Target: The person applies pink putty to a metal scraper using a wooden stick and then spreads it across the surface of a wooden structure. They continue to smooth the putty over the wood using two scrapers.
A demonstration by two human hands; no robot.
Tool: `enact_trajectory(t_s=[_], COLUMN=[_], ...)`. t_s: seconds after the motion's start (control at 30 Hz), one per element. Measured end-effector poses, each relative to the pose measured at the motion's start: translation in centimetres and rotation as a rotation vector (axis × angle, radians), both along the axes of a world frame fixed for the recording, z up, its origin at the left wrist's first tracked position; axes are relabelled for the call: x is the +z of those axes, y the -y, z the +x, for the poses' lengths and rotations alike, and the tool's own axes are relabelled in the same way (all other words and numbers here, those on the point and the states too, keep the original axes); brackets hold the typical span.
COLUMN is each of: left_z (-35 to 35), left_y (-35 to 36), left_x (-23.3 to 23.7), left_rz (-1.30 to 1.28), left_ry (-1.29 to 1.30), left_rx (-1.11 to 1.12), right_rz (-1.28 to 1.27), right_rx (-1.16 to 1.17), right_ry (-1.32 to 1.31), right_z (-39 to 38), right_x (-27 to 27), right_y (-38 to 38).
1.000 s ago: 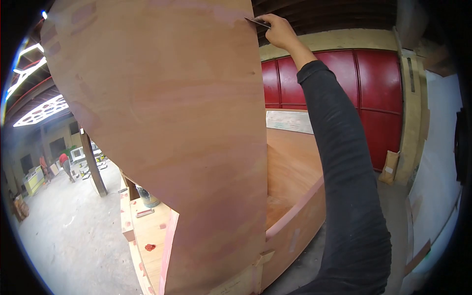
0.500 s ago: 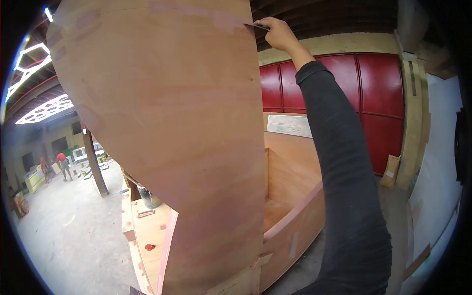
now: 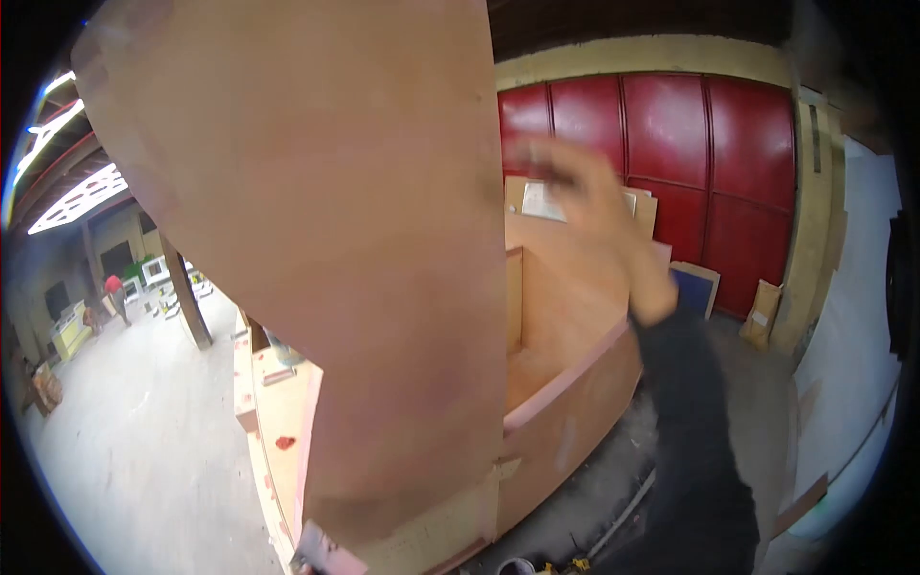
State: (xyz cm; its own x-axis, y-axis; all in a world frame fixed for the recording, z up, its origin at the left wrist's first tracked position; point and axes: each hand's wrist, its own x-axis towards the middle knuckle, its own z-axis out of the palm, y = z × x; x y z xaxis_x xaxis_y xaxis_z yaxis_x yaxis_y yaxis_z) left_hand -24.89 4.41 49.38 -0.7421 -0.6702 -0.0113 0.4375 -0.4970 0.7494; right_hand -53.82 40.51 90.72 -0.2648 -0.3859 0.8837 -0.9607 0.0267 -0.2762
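A tall plywood panel (image 3: 383, 240) with faint pink patches fills the middle of the view. To the right of its edge my right hand (image 3: 599, 216) is raised and smeared by motion, its fingers curled round a dark, blurred scraper. The hand is apart from the panel. At the bottom edge, low in front of the panel, a flat metal plate (image 3: 326, 550) carries pinkish paste. Only a bit of my left hand (image 3: 305, 569) shows there, closed on the plate; the rest is out of view.
Behind the panel is an open wooden box structure (image 3: 575, 412). Red metal doors (image 3: 671, 144) stand beyond. To the left, a wooden ledge (image 3: 283, 412) bears a can (image 3: 284, 351). A person (image 3: 116, 297) is far off on the left. A bucket (image 3: 516, 566) stands on the floor.
My right hand has come down and away from the panel's upper edge, where its scraper was touching. The plate with paste has come into view at the bottom, and the view has shifted downward.
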Motion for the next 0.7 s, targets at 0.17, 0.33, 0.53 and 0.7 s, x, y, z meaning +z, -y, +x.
enact_trajectory(t_s=[0.17,0.33,0.53,0.7], left_z=[-1.8,-0.4,6.2,12.3], left_y=[-6.1,-8.5,-6.5,-4.0], left_x=[0.0,-2.4,-2.3,-0.5], left_rz=[0.161,0.261,0.113,0.102], left_ry=[0.120,0.300,0.227,0.161], left_rx=[-0.259,-0.230,-0.173,-0.103], right_rz=[0.253,0.022,0.163,0.280], right_rx=[0.321,0.541,0.286,0.168], right_ry=[0.434,0.776,0.470,0.341], right_z=[9.2,19.4,26.6,31.9], right_x=[-27.6,-39.8,-41.8,-42.3], right_y=[5.5,10.9,14.4,17.2])
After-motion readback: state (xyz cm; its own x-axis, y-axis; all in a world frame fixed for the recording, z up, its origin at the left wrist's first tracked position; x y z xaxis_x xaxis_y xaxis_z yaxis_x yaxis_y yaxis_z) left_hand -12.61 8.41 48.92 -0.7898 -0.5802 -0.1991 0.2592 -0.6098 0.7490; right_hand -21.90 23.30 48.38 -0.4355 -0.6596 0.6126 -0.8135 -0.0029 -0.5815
